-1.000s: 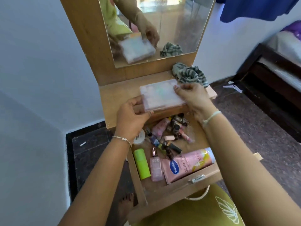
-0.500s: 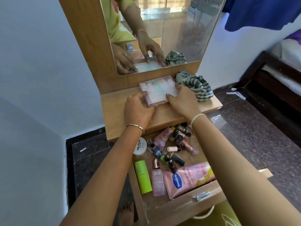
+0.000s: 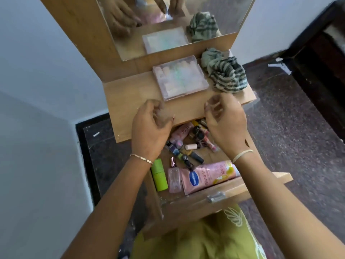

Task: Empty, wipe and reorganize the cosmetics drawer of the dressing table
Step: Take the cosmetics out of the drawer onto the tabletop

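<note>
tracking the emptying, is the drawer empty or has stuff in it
Not empty: the open drawer holds a pink lotion tube, a green stick, a pink bottle and many small bottles.

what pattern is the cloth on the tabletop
The cloth is striped, dark and pale green; only the head view shows it.

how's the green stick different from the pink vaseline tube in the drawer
The green stick is plain lime and cylindrical; the pink Vaseline tube is flattened, with a blue logo. The stick is shorter than the tube. The stick points front to back at the left; the tube lies crosswise along the front. Both lie flat in the open drawer.
</note>
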The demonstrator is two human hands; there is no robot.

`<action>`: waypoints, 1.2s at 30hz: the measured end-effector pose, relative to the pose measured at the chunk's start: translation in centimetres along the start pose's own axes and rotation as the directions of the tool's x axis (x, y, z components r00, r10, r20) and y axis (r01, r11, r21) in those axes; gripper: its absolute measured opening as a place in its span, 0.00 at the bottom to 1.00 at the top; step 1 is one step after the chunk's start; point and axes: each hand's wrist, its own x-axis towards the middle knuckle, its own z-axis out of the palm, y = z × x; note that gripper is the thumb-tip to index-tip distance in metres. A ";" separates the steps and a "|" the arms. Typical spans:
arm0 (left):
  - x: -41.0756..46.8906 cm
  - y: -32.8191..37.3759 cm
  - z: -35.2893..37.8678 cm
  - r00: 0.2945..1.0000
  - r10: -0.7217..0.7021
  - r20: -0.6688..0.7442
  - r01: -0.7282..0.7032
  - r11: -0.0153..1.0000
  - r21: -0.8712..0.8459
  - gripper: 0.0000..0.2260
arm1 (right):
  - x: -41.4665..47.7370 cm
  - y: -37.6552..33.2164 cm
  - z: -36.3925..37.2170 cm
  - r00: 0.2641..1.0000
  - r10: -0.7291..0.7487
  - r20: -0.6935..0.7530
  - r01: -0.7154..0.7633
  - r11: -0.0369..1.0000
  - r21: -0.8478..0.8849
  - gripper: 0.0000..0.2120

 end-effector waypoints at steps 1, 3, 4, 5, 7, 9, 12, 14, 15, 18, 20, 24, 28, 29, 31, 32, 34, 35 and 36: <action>-1.1 -0.2 -0.2 0.999 -0.028 0.033 0.029 0.999 -0.016 0.10 | -1.0 0.4 -0.4 1.000 0.014 0.026 -0.014 1.000 -0.013 0.04; -3.2 -0.4 -0.5 0.990 -0.091 0.104 0.093 0.996 -0.018 0.06 | -2.8 1.6 -1.2 0.992 0.041 0.115 -0.034 0.998 -0.061 0.04; -4.2 -0.5 -0.6 0.984 -0.121 0.134 0.122 0.992 -0.003 0.05 | -3.6 2.4 -1.7 0.982 0.064 0.177 -0.048 0.995 -0.090 0.04; -5.2 -0.6 -0.7 0.975 -0.151 0.163 0.150 0.988 0.019 0.06 | -4.3 3.3 -2.3 0.964 0.090 0.251 -0.060 0.990 -0.127 0.04; -6.8 -0.7 -0.7 0.949 -0.218 0.229 0.204 0.975 0.083 0.08 | -5.4 5.4 -3.3 0.892 0.140 0.430 -0.048 0.975 -0.219 0.06; -7.9 -0.7 -0.5 0.911 -0.282 0.300 0.243 0.957 0.160 0.13 | -6.2 7.2 -4.2 0.766 0.171 0.619 0.021 0.957 -0.291 0.11; -9.0 -0.3 0.3 0.875 -0.321 0.362 0.229 0.934 0.275 0.18 | -6.7 8.6 -4.8 0.572 0.208 0.793 0.129 0.933 -0.337 0.20; -9.4 0.0 1.0 0.862 -0.327 0.388 0.206 0.924 0.322 0.20 | -6.7 8.9 -4.8 0.513 0.229 0.827 0.151 0.925 -0.349 0.24; -9.5 0.0 1.4 0.856 -0.328 0.400 0.189 0.918 0.349 0.20 | -6.7 8.9 -4.7 0.504 0.230 0.832 0.149 0.926 -0.346 0.25; -9.6 -0.1 2.2 0.840 -0.346 0.418 0.164 0.897 0.411 0.21 | -6.4 8.9 -4.4 0.464 0.237 0.854 0.143 0.931 -0.337 0.25; -9.5 -0.2 2.5 0.841 -0.356 0.408 0.167 0.888 0.429 0.21 | -6.2 8.9 -4.2 0.431 0.243 0.869 0.154 0.929 -0.336 0.23; -8.7 -0.1 3.1 0.843 -0.346 0.411 0.146 0.884 0.445 0.20 | -5.7 8.7 -3.9 0.410 0.243 0.879 0.156 0.931 -0.331 0.18; -7.7 0.1 3.1 0.839 -0.328 0.435 0.115 0.887 0.447 0.19 | -5.0 8.7 -3.7 0.352 0.238 0.905 0.217 0.920 -0.326 0.19; -7.5 0.1 3.0 0.837 -0.326 0.439 0.111 0.887 0.448 0.18 | -4.8 8.7 -3.6 0.335 0.238 0.912 0.227 0.919 -0.323 0.20; -7.3 0.2 2.7 0.831 -0.317 0.457 0.080 0.882 0.465 0.15 | -4.3 8.5 -3.7 0.324 0.230 0.918 0.232 0.921 -0.313 0.22; -7.3 0.2 2.6 0.828 -0.313 0.465 0.063 0.876 0.478 0.14 | -4.0 8.4 -3.9 0.322 0.228 0.919 0.223 0.925 -0.308 0.23; -7.4 0.2 2.4 0.831 -0.308 0.462 0.048 0.869 0.493 0.12 | -3.7 8.2 -4.3 0.311 0.230 0.922 0.196 0.934 -0.299 0.22; -7.4 0.2 2.4 0.838 -0.303 0.454 0.045 0.868 0.495 0.11 | -3.5 8.2 -4.7 0.307 0.236 0.922 0.175 0.938 -0.298 0.22; -7.4 0.3 2.3 0.844 -0.296 0.447 0.039 0.866 0.499 0.10 | -3.3 8.3 -5.0 0.310 0.242 0.920 0.145 0.944 -0.297 0.23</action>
